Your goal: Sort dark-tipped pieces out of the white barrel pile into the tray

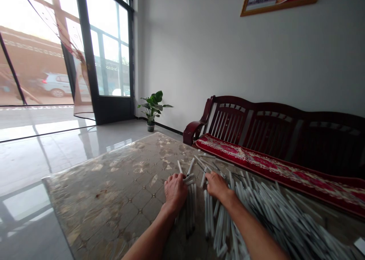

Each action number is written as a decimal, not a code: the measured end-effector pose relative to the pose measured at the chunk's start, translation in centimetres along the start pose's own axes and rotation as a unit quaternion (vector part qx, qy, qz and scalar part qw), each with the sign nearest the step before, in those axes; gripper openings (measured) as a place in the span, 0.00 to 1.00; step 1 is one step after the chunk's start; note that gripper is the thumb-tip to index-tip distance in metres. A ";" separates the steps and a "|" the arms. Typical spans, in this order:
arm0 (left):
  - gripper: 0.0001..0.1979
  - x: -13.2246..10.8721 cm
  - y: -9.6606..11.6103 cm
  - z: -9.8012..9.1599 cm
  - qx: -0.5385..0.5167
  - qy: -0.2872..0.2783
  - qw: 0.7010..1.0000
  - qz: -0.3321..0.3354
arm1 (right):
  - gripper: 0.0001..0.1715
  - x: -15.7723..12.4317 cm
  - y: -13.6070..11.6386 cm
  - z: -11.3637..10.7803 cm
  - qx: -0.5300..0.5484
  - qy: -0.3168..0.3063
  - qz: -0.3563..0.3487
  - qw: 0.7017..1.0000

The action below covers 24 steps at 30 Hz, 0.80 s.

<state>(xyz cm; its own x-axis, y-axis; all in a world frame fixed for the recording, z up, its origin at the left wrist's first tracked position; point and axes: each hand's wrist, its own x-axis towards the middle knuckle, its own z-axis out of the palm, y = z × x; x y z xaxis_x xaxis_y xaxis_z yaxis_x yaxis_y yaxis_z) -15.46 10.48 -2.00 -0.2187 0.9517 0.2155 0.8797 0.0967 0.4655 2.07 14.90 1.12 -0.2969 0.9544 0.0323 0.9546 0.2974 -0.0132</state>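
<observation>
A large loose heap of thin white plastic tubes [273, 210] covers the right half of a glass-topped table [114, 191] with a brown patterned surface. My left hand [175, 189] is curled over the upper ends of a few tubes, and a bundle of tubes lying side by side [190, 210] stretches toward me below it. My right hand [217, 185] rests on the tubes at the heap's left side, a short gap from my left hand. Its fingers hide what lies under them. Several stray tubes [205, 161] lie at the table's far side.
A dark red wooden bench [230, 123] with a red patterned cushion [273, 172] runs along the table's right side. A small potted plant [152, 109] stands on the tiled floor by the wall, and a glass door [110, 50] is at the far left.
</observation>
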 end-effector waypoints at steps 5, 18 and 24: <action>0.14 0.1 0.0 0.0 0.003 0.000 1.000 0.002 | 0.18 0.1 0.2 -0.3 -0.017 -0.011 -0.006 1.000; 0.14 0.4 0.0 -0.8 -0.023 -0.019 0.999 -0.022 | 0.21 -0.1 0.3 -0.4 0.000 -0.013 -0.002 1.000; 0.15 1.2 0.0 -1.7 -0.063 -0.046 0.995 -0.064 | 0.18 0.6 1.2 0.3 0.066 -0.004 0.011 0.998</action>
<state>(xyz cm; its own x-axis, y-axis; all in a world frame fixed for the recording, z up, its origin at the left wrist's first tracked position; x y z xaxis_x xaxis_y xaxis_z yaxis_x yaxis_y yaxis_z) -16.46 11.15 -0.32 -0.2812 0.9570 0.0706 0.7855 0.1873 0.5898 3.07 15.81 0.79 -0.2766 0.9607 0.0231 0.9499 0.2770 -0.1446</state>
